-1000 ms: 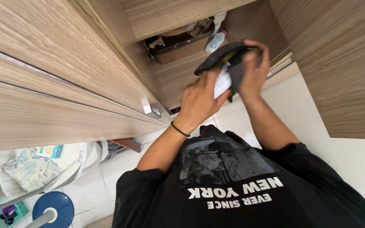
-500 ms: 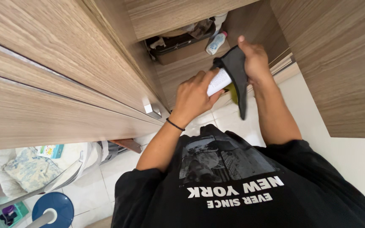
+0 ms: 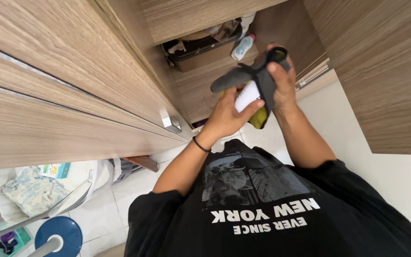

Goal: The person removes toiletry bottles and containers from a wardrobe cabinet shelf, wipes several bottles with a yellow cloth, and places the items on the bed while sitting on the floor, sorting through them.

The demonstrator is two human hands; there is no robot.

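Both hands were clamped on one bottle [image 3: 249, 97]: the left hand [image 3: 224, 116] cupped it while the right hand [image 3: 281, 83] pressed a dark cloth [image 3: 243, 76] over it.

cloth [image 3: 243, 76]: dark grey, soft matt fabric, in my hands
bottle [image 3: 248, 96]: smooth plastic w/ white paper label
cupboard doors [image 3: 72, 95]: wood-grain laminate, matt
handle [image 3: 171, 123]: brushed metal

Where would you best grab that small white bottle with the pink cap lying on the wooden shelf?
Probably around the middle of the small white bottle with the pink cap, coming from the open front of the wooden shelf. It lies tilted with its long side exposed, while a dark tray crowds its left.
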